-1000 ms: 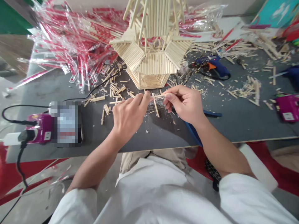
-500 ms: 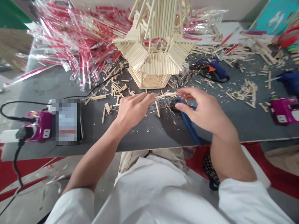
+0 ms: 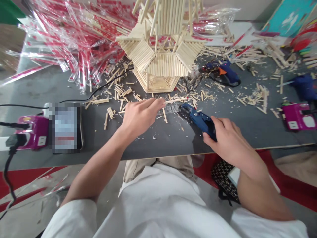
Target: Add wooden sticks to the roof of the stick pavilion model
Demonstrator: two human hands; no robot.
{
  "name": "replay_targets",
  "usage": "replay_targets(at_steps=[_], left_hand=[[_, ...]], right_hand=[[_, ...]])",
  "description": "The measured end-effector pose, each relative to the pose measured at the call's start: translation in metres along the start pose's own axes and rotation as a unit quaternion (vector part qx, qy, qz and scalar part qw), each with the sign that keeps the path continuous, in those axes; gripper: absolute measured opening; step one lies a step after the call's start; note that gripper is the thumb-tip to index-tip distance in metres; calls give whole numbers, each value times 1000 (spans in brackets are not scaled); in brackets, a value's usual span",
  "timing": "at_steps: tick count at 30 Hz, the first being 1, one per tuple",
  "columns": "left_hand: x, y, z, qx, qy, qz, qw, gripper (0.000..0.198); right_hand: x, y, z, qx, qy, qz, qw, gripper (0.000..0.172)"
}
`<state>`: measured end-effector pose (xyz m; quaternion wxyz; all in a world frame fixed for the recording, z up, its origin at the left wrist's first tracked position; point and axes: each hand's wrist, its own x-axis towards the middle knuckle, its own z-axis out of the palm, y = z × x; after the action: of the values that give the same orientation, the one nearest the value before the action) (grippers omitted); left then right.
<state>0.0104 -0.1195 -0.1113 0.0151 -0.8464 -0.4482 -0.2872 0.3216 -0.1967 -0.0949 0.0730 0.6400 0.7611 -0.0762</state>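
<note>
left hand pinches the stick at its fingertips, right hand clenches the blue cutter. steady that stick, i'd say.

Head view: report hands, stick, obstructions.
Left hand pinches stick end. Right hand grips blue cutter on table. Loose offcuts around; tower model beyond.

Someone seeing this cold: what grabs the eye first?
The hexagonal stick tower at the top centre of the grey table dominates, with a heap of red-and-clear wrappers to its left. Below it, the left hand pinches a thin stick, and the right hand grips a blue cutter near the table's front edge.
</note>
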Motion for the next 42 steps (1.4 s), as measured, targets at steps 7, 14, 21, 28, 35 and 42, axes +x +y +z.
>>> replay_targets(at_steps=[7,14,21,28,35,42], left_hand=[[-2,1,1,-1,-10,-15,1000,25],[-1,2,-1,6,-26,-36,999,30],[-2,3,-4,-1,-57,-69,996,31],[-1,4,-7,-12,-83,-85,993,35],[1,3,-9,-11,-91,-85,992,39],[1,2,-12,-32,-89,-87,992,39]], right_hand=[[-2,-11,-14,287,2,48,957,42],[0,-46,-9,534,-39,44,843,42],[3,-65,-10,555,-22,64,829,41],[0,-71,-16,509,-11,53,859,39],[6,-79,-31,422,-20,29,906,35],[9,-71,-33,424,-57,18,904,31]])
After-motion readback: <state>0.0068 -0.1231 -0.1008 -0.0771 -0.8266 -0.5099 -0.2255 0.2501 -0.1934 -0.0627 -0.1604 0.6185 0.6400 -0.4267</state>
